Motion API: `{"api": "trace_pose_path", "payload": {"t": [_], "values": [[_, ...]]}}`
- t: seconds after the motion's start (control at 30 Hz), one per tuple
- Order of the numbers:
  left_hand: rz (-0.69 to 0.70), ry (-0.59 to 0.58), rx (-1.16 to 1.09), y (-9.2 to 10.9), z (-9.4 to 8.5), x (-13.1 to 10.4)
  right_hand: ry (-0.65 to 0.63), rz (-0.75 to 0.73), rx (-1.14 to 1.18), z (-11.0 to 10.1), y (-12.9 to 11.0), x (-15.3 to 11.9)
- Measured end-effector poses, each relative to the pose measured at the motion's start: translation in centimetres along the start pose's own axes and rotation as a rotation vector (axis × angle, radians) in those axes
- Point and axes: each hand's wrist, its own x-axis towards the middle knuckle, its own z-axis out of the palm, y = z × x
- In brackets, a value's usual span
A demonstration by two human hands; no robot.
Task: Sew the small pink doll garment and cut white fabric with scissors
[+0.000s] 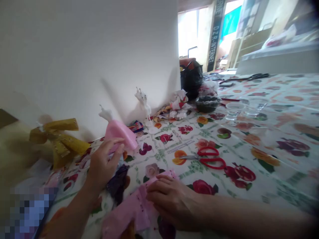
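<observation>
Her left hand (103,164) pinches the pink doll dress form (119,134). The right hand (171,199) presses flat, fingers together, on pink fabric (136,207) beside red scissors (209,157) on the table (261,139).

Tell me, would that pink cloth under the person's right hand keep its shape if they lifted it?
Probably not. The pink cloth lies creased and bunched on the table, so it would likely droop. It looks thin, so it is probably light. The right hand presses it flat, which suggests it might slide on the glossy cover.
</observation>
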Motion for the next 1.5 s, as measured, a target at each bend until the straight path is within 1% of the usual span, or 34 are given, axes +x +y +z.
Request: {"api": "trace_pose_path", "payload": {"t": [0.13, 0.23, 0.3, 0.37, 0.4, 0.43, 0.5, 0.53, 0.6, 0.7, 0.77, 0.8, 0.97, 1.07, 1.13, 1.27, 1.5], "values": [[-0.032, 0.005, 0.009, -0.1, 0.2, 0.3, -0.003, -0.01, 0.062, -0.1, 0.0, 0.0], [-0.1, 0.051, -0.033, -0.7, -0.4, 1.7, -0.013, -0.003, 0.077, 0.0, 0.0, 0.0], [-0.117, 0.123, -0.064, -1.5, -1.0, 3.5, -0.021, -0.002, 0.092, 0.0, 0.0, 0.0], [-0.076, 0.214, -0.036, -2.4, -1.5, 5.8, -0.023, -0.004, 0.113, -0.2, 0.0, 0.1], [-0.052, 0.287, 0.001, -2.8, -1.6, 7.1, -0.02, -0.005, 0.125, -0.2, -0.1, 0.1], [-0.037, 0.325, 0.033, -3.2, -1.8, 8.3, -0.017, -0.005, 0.138, -0.3, -0.1, 0.1], [-0.057, 0.372, 0.074, -3.7, -2.0, 10.4, -0.006, 0.004, 0.164, -0.5, -0.3, 0.2], [-0.072, 0.375, 0.097, -3.9, -2.0, 11.3, -0.007, 0.016, 0.174, -0.5, -0.4, 0.1], [-0.102, 0.338, 0.143, -4.1, -2.0, 12.8, -0.018, 0.037, 0.186, -0.6, -0.6, 0.1], [-0.125, 0.151, 0.244, -4.5, -1.7, 14.5, -0.036, 0.046, 0.196, -0.7, -0.7, 0.1], [-0.116, 0.078, 0.283, -4.7, -1.5, 15.2, -0.023, 0.039, 0.198, -0.7, -0.7, 0.1], [-0.11, 0.063, 0.297, -4.8, -1.4, 15.5, -0.009, 0.033, 0.196, -0.8, -0.7, 0.1], [-0.079, 0.068, 0.305, -4.6, -1.4, 16.1, 0.018, -0.022, 0.138, -0.8, -0.5, 0.3], [-0.068, 0.078, 0.267, -4.5, -1.6, 16.2, 0.038, -0.054, 0.111, -0.8, -0.4, 0.3], [-0.068, 0.089, 0.229, -4.6, -1.9, 16.3, 0.041, -0.043, 0.117, -0.8, -0.4, 0.3], [-0.074, 0.105, 0.127, -5.0, -2.5, 16.7, 0.02, -0.004, 0.119, -0.9, -0.5, 0.3], [-0.048, 0.081, -0.124, -5.8, -2.9, 17.5, -0.006, 0.01, 0.121, -0.8, -0.5, 0.1]]}}
